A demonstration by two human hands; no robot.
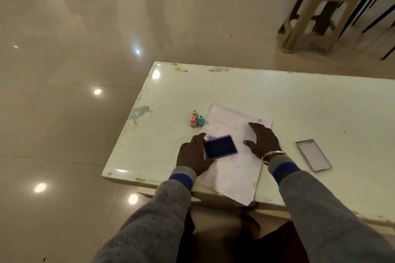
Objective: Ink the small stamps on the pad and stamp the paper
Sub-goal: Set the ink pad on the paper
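Starting at the left: three small stamps stand upright in a tight cluster on the white table (299, 102), just off the paper's left edge — orange stamp (194, 113) at the back, pink stamp (193, 122) front left, teal stamp (201, 120) front right, the last two touching or nearly so. None is held.

Left hand (193, 157) lies on the paper's near-left part, fingers extended and curled against the left side of the ink pad (220, 146); thumb rests near the pad's front corner. Whether it grips the pad or only steadies it cannot be told. Pad is open, dark blue-purple, sitting on the paper (233, 156) at a slight angle.

Paper lies skewed, its near corner overhanging the table's front edge. A few faint round stamp marks (236, 162) show just in front of the pad.

Right hand (264, 140) rests flat on the paper's right part, palm down, fingers spread, holding nothing; a metal bangle (272, 154) sits at the wrist. Both sleeves are grey with a blue band.

Farther right, apart from the paper, a phone (313, 155) lies flat on the table. A plastic stool (320, 13) stands on the floor beyond.
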